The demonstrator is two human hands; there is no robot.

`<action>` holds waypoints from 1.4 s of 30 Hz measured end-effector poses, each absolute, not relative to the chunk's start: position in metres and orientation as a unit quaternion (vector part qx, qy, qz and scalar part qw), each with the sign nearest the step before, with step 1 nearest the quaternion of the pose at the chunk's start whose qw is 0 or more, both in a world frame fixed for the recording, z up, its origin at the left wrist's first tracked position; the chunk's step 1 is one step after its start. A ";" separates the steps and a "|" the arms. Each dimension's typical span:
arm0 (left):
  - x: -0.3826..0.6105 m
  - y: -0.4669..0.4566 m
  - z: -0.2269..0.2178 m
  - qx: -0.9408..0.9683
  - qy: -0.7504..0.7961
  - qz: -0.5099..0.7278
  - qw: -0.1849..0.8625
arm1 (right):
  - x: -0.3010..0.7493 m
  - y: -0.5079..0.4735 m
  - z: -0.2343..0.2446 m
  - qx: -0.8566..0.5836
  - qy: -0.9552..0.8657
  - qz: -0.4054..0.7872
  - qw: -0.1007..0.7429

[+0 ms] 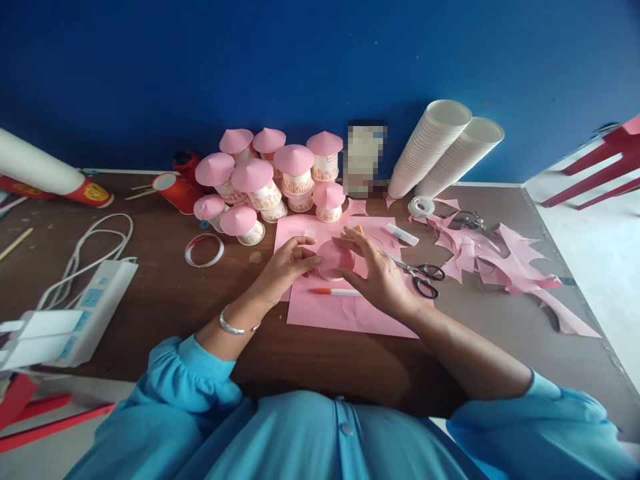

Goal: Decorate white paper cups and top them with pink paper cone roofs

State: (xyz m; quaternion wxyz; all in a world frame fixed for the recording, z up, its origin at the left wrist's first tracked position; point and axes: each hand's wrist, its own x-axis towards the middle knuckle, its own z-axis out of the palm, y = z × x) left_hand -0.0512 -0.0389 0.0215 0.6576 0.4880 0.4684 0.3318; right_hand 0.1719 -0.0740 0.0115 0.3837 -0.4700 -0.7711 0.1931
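A pink paper cone [335, 257] sits over a paper cup between my hands; only a little of the cup's rim shows below it. My left hand [295, 262] has curved fingers, with thumb and fingertips at the cone's left edge. From the right, my right hand [375, 270] curls round the cone, thumb at the near side and fingers at the far side. Under them lie pink paper sheets [320, 313]. A marker with an orange-red cap [333, 291] rests on the paper, partly beneath my right hand. Scissors [420, 272] with black handles lie just right of that hand.
Several cups with pink cone roofs [253, 177] stand behind. Two stacks of white cups [433, 143] lean against the blue wall. Pink scraps [510, 260], a glue stick [403, 234] and a tape roll [421, 206] lie right; a power strip [100, 310] and tape ring [204, 250] left.
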 end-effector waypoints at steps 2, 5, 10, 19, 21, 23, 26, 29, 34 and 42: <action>-0.049 -0.039 0.021 0.480 0.470 0.329 0.664 | 0.170 -0.074 0.009 -0.473 -0.770 0.197 0.381; -0.047 -0.038 0.022 0.463 0.472 0.334 0.672 | 0.169 -0.075 0.009 -0.478 -0.767 0.197 0.379; -0.046 -0.037 0.021 0.442 0.461 0.336 0.692 | 0.168 -0.074 0.009 -0.482 -0.762 0.194 0.387; -0.055 -0.037 0.017 0.440 0.462 0.362 0.680 | 0.173 -0.084 0.021 -0.473 -0.766 0.192 0.390; -0.059 -0.038 0.015 0.459 0.470 0.367 0.659 | 0.180 -0.090 0.024 -0.487 -0.760 0.189 0.386; -0.062 -0.040 0.013 0.501 0.478 0.355 0.628 | 0.188 -0.096 0.024 -0.495 -0.758 0.177 0.387; -0.061 -0.044 0.012 0.597 0.492 0.299 0.559 | 0.196 -0.106 0.019 -0.495 -0.759 0.162 0.391; -0.054 -0.047 0.012 0.689 0.498 0.257 0.460 | 0.199 -0.113 0.013 -0.501 -0.758 0.155 0.388; -0.038 -0.047 0.009 0.750 0.508 0.223 0.359 | 0.199 -0.119 0.009 -0.512 -0.749 0.165 0.386; -0.031 -0.051 -0.002 0.764 0.526 0.213 0.308 | 0.185 -0.093 0.022 -0.462 -0.764 0.190 0.408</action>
